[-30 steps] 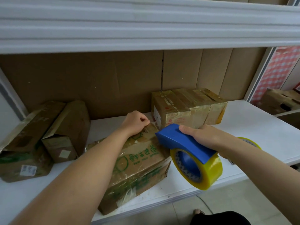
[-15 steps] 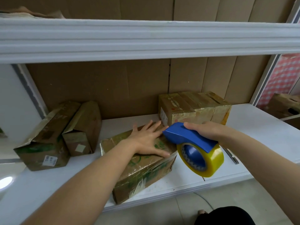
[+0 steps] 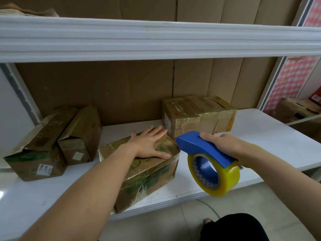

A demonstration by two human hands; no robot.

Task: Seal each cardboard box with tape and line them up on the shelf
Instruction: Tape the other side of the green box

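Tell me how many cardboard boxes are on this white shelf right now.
4: two boxes lean together at left, one lies under the left hand, one stands at the back.

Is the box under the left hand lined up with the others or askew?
Askew. The box sits diagonally on the shelf, one corner overhanging its front edge.

One head-worn camera looks forward and down, close over the white shelf (image 3: 260, 136).
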